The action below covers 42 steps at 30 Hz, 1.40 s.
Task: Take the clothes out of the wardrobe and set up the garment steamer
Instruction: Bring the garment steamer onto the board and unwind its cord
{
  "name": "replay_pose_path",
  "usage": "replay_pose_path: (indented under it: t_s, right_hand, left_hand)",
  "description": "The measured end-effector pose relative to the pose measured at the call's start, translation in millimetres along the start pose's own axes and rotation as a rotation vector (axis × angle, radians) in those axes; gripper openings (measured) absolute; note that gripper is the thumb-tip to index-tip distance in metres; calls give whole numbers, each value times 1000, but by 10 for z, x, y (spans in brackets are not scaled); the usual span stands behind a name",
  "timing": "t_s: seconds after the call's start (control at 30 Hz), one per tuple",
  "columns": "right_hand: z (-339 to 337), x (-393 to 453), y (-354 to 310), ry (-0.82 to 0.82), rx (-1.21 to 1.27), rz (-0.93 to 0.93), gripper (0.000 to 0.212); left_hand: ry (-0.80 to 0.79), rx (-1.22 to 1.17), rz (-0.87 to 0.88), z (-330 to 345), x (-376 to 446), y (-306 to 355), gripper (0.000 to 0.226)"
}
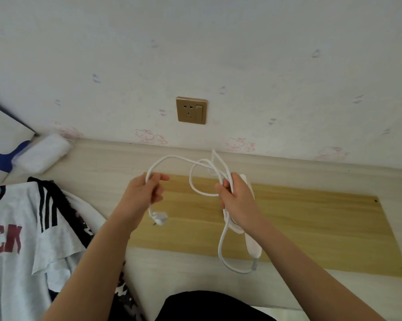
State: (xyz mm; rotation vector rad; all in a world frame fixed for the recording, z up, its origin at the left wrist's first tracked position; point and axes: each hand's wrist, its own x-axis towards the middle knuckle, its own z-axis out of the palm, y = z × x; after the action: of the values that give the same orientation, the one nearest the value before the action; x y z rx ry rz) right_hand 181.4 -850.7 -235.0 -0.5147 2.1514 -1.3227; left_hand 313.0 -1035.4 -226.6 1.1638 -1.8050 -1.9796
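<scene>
Left hand (146,191) pinched white cord (172,158) near plug (158,219). Right hand (236,200) gripped cord loops and white steamer (253,247) over wooden board (311,223).

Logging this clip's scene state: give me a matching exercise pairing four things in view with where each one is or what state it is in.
Things:
1. plug
2. wall socket
3. steamer
4. grey T-shirt

Places or states:
A. on the wall, nothing plugged in
B. lying at the left edge of the view
C. dangling on the cord below the left hand
D. held with cord loops by the right hand, over the wooden board

Pairs: 1-C, 2-A, 3-D, 4-B
</scene>
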Motion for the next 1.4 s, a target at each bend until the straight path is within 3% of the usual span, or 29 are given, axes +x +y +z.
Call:
replay_pose_path:
  t_s: [0.2,0.27,0.33,0.4,0.5,0.6,0.67,0.77,0.87,0.93,1.1,1.2,1.4]
  right_hand:
    - [-90,4,9,73,125,27,26]
    - [-88,-2,-15,69,152,6,27]
    - [-82,-20,-47,33,164,-34,29]
    - [-80,-50,-74,-21,165,-74,33]
    - [-83,-89,-46,-64,135,-96,40]
    - [-86,-120,18,-131,35,-65,29]
    - [-64,-150,68,-214,-107,-46,21]
    - [14,-185,187,-396,-388,-26,16]
    - [98,-195,176,-597,-510,-2,38]
    - [93,-135,55,-555,-427,41,38]
    - [37,267,-205,-216,-249,26,35]
    - [28,441,-350,-255,0,142,39]
    - [89,705,-351,-457,730,654,62]
  left_hand:
    - [110,318,155,-181,92,225,11]
    - [188,507,210,-159,121,277,12]
    - [281,546,222,-120,140,312,12]
    - [324,411,169,-93,151,336,10]
    - [261,68,29,-45,171,359,17]
    - [185,-178,-50,7,205,368,24]
    - [179,-353,-26,39,192,418,23]
    - [186,-433,64,109,154,523,7]
    - [108,-412,128,199,100,600,11]
    - [58,-329,168,229,66,612,20]
    - [-42,-215,198,245,-46,537,31]
    - [-142,-138,199,237,-131,486,30]
    - [-329,-27,156,192,-208,361,32]
